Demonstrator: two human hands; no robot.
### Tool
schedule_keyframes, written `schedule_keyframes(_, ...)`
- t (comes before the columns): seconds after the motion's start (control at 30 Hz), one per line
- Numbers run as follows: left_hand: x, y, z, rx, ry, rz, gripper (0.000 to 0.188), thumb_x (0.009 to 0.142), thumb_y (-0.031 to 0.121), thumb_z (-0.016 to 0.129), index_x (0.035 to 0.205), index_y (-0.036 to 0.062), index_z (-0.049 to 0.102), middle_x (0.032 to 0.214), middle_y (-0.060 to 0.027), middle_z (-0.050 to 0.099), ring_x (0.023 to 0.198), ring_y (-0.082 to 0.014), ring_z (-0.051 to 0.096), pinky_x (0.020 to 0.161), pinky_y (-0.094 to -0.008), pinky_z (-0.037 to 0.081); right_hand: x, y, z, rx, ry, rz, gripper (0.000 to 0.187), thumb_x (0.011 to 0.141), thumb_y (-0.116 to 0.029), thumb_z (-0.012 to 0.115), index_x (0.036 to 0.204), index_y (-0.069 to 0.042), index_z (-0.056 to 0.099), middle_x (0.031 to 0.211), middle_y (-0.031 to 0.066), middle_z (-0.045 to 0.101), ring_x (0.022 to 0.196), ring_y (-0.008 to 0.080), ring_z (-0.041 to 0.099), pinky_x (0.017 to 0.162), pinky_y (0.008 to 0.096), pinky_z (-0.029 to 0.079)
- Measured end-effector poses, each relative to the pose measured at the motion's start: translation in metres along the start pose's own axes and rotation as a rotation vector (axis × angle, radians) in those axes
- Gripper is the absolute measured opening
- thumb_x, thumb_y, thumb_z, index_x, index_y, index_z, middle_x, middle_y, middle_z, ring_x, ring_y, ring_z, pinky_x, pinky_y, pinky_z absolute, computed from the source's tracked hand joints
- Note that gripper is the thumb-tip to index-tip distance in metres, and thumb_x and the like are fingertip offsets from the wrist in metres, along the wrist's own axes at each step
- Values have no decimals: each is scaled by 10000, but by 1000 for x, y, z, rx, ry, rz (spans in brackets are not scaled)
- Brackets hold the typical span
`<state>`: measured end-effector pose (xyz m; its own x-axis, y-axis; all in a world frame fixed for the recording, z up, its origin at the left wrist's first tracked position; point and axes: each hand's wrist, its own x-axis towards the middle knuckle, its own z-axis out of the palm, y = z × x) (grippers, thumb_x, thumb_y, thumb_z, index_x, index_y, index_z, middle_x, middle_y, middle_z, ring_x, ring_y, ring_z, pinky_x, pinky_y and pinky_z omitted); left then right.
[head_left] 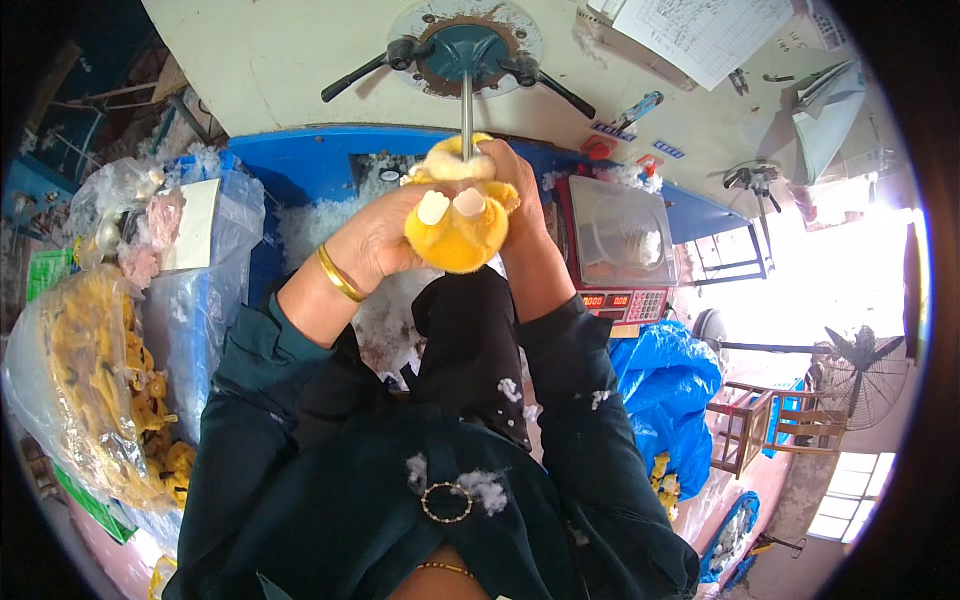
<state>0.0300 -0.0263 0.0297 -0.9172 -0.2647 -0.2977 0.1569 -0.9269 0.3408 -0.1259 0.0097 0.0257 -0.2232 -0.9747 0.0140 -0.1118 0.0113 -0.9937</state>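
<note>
1. Plush toy, yellow and rounded with two pale patches (455, 252), sits at the lower end of a slim silver metal tube (466, 112) in the head view.
2. We find the left hand (388, 235) and right hand (522, 178) clamped on its opposite sides.
3. We judge a firm, even grip best, toy square to tube.

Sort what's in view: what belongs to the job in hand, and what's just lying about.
Job in hand:
yellow plush toy, held by left hand and right hand
metal tube meeting the toy
white fluff, probably

Seemingly lying about:
paper sheet
scale
fan
</note>
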Motion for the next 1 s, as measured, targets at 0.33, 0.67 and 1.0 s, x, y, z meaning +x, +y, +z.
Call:
schedule_keyframes(0.33,-4,-1,3,-45,-5,43,383,862,153,686,1183,17,528,1072,-110,646,938,-214,678,813,-338,575,2,21,0,-32,28,-92,261,875,-217,603,997,14,619,960,109,663,815,178,667,758,292,557)
schedule_keyframes(0.67,-2,1,1,-109,-32,51,361,895,133,632,1211,12,506,1086,-127,648,947,-233,681,804,-379,580,-5,18,2,-174,38,-163,291,842,-236,690,1010,-22,586,960,74,650,835,146,660,737,259,553)
schedule_keyframes(1.0,-5,2,3,-103,-15,75,298,908,124,613,1165,-10,545,1051,-122,660,910,-219,686,790,-353,581,-9,20,8,356,84,-29,216,848,-215,669,935,-40,579,900,78,642,806,163,656,696,291,549)
